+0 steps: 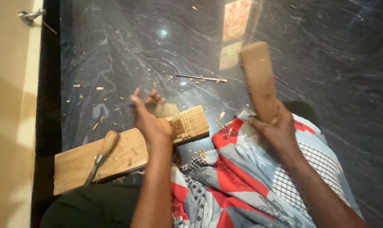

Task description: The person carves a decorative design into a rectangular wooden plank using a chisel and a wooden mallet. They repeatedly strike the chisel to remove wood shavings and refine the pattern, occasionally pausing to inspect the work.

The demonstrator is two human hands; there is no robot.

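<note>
My right hand grips a thick wooden mallet block, raised upright above my lap. Over the carved right end of a wooden plank on the dark floor, my left hand is blurred with the fingers spread; something small and blurred sits by the fingertips, and I cannot tell whether the hand holds it. The plank's right end shows cut grooves. A wooden-handled chisel lies on the plank's left part, apart from both hands.
Dark polished stone floor carries scattered wood chips and a thin stick. A cream wall or door with a metal handle runs along the left. Patterned red, grey and white cloth covers my lap.
</note>
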